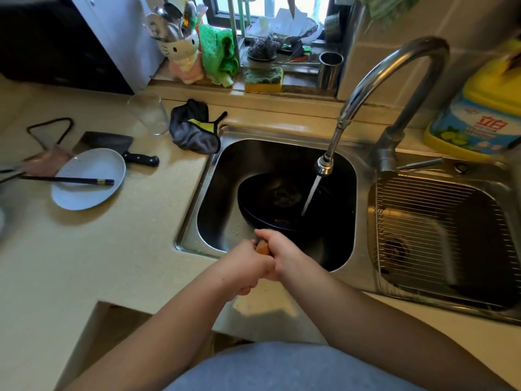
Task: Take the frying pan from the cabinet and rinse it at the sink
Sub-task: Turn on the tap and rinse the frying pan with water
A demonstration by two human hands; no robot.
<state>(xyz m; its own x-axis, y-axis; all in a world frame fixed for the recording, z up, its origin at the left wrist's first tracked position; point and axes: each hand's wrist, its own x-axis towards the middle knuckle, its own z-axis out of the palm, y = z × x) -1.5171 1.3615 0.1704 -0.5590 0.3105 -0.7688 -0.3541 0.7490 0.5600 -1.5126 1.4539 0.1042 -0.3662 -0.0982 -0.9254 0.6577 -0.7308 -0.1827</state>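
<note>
Counter left of the sink: plate (88,178) with chopsticks (67,180) laid across it, cleaver (112,145) behind, glass (148,112) and a rag (194,129) near the basin edge. All clear of the splash zone, not in play.

Left hand (245,266) and right hand (282,253) are stacked on the pan handle (262,248), fingers of both curled fully closed around it. Two-handed grip probably because the pan is heavy, with water collecting in it.

Pan (282,204) sits down in the left basin (222,165), apparently tilted toward the person, so runoff likely drains off the low edge.

Tap (366,88) is running; the stream (310,194) lands on the pan's right side. Rinse underway, cabinet step done.

Right basin holds a wire rack (439,235). Soap bottle (479,108) behind it, untouched.
</note>
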